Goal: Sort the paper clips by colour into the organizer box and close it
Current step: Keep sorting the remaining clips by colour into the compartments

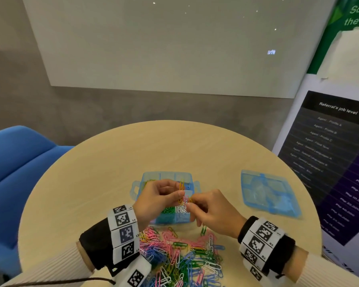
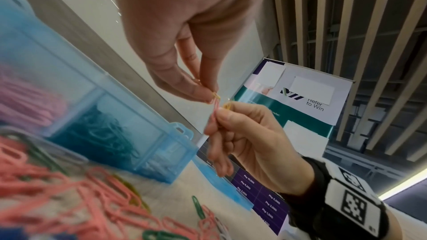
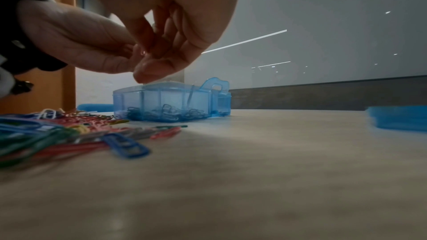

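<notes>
Above the open organizer box (image 1: 166,179), the left hand (image 1: 158,200) and right hand (image 1: 212,209) each pinch tangled yellow and pink clips (image 1: 183,196). The loose clip pile (image 1: 180,255) lies on the surface just nearer than the box; the lid (image 1: 267,192) lies to the box's right.

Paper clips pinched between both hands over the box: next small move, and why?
Probably pull the tangled clips apart. The left hand pinches yellow clips, the right hand pinches a pink clip hooked into them, above the open organizer box. The colours need different compartments, so they likely must be separated before either is dropped. The lid lies apart on the table.
</notes>
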The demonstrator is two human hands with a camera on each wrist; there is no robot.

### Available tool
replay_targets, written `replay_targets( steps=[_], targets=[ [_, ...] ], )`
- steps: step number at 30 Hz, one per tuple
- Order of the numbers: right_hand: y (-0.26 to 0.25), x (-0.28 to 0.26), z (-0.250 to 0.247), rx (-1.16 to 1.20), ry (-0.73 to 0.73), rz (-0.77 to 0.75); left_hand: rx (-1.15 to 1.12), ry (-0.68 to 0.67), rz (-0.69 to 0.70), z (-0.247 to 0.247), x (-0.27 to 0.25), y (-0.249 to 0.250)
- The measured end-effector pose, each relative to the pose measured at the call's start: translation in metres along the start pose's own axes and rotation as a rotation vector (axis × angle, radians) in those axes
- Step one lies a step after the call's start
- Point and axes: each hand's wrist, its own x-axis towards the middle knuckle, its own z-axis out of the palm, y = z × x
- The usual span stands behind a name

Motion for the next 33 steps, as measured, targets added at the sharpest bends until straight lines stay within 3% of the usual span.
replay_targets(
  steps=[7,20,29,33],
  targets=[
    [0.003,0.000,0.001,-0.053,-0.007,-0.010,-0.091,0.018,-0.075,-0.016,0.003,0.002],
    [0.004,0.000,0.001,-0.172,-0.060,-0.081,0.160,0.150,-0.117,-0.071,0.029,0.018],
    [0.003,0.000,0.001,-0.180,-0.088,-0.081,0.280,0.158,-0.152,-0.087,0.050,0.022],
    [0.001,-0.001,0.001,-0.179,-0.093,-0.084,0.317,0.095,-0.198,-0.088,0.051,0.023]
  ],
)
